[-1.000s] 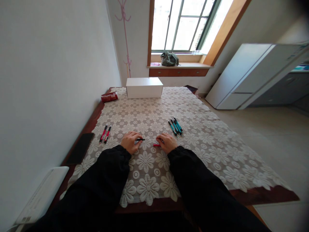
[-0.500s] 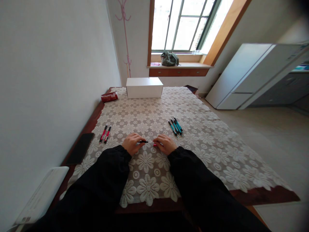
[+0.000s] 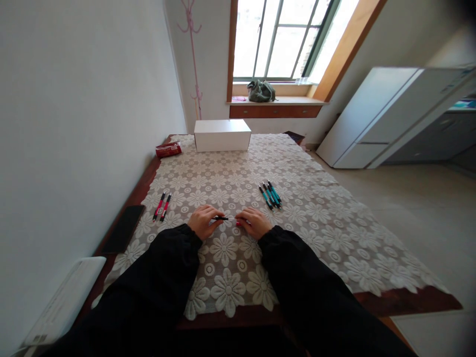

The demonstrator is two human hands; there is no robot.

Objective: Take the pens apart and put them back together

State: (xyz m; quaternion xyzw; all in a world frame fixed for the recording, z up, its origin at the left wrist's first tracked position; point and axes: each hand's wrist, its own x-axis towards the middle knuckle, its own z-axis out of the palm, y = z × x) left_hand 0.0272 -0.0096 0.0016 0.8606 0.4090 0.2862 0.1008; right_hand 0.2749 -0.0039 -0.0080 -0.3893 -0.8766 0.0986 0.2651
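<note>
at the far left a white device [image 3: 67, 300] stood by the wall, then a dark phone [image 3: 123, 229] lay at the edge of the tabletop [image 3: 405, 297], with two red-and-black pens [image 3: 159, 206] side by side just past it on the lace cloth [image 3: 297, 171]. the left of the two hands [image 3: 205, 221] was nearly closed, thumb and fingers pinching a black pen part [image 3: 220, 218]. from its tip a thin pale rod [image 3: 232, 218] ran across to the right hand [image 3: 253, 221], whose fingertips were closed on its other end. a red piece [image 3: 238, 223] showed just under those fingertips; whether held or lying loose, one could not tell. farther right lay teal-and-black pens [image 3: 270, 194] in a cluster. the step in hand seemed to be working rod and black part together or apart; the next move likely called for a light, straight, well-aligned grip.
</note>
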